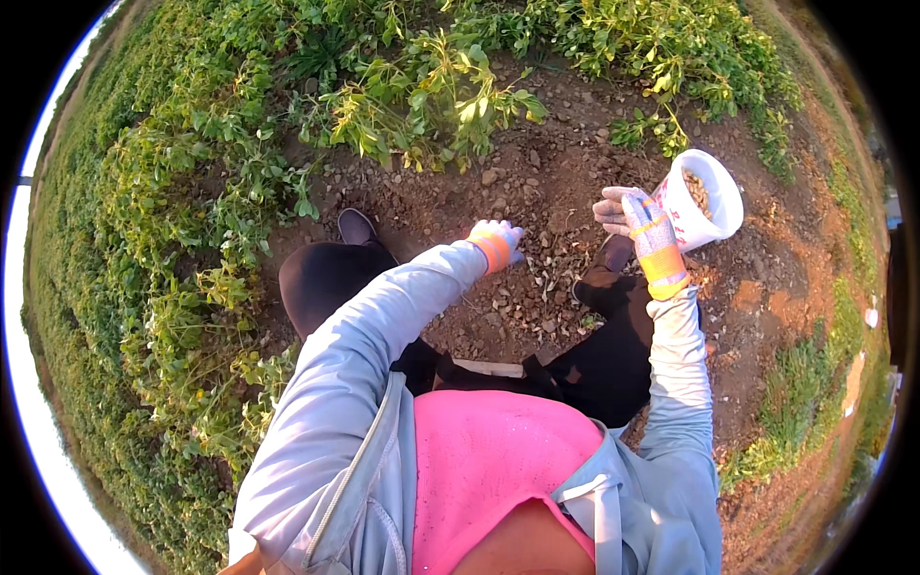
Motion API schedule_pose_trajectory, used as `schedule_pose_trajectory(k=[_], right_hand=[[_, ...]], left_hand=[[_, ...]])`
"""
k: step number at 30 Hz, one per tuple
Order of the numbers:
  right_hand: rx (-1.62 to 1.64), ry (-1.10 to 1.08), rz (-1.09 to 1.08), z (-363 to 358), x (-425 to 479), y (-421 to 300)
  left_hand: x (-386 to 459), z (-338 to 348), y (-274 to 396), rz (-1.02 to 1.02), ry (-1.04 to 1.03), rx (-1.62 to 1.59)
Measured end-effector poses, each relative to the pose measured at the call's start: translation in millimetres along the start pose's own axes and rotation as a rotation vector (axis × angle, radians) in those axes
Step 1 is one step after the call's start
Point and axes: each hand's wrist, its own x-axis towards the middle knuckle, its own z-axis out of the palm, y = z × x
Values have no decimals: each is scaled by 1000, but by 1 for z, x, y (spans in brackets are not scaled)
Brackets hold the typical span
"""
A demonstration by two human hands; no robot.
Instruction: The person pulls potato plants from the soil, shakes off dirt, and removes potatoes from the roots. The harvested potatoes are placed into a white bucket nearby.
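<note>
My left hand [497, 243], in a pale knit glove with an orange cuff, reaches down over the loose stony soil [514, 305] between my feet. Its fingers are curled downward and partly hidden, so what they may touch does not show. To the right, my gloved right hand [642, 219] is beside a white plastic bucket [719, 215] with red marks. Its fingers point left and are apart, with nothing visible in them. The bucket leans towards me on the dirt and contains tan pods [696, 194] that look like peanuts. Whether the hand touches the bucket is unclear.
Leafy green plants [431, 100] grow in front of me and densely along the left. My shoes [357, 226] stand wide apart on the soil. Part of a pale, flat-edged object [489, 368] shows beneath me. Grass [798, 402] grows at the right.
</note>
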Motion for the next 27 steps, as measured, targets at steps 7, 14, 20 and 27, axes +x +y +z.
schedule_pose_trajectory(k=[7,14,20,27], right_hand=[[-594,95,68,38,13,7],[-690,13,260,29,50,5],[-675,-5,335,22,70,16],[-767,-95,249,22,61,6]], left_hand=[[166,26,-71,20,97,149],[306,13,-187,-25,91,424],[295,-45,-329,-304,-363,421],[234,11,-383,-323,-607,177]])
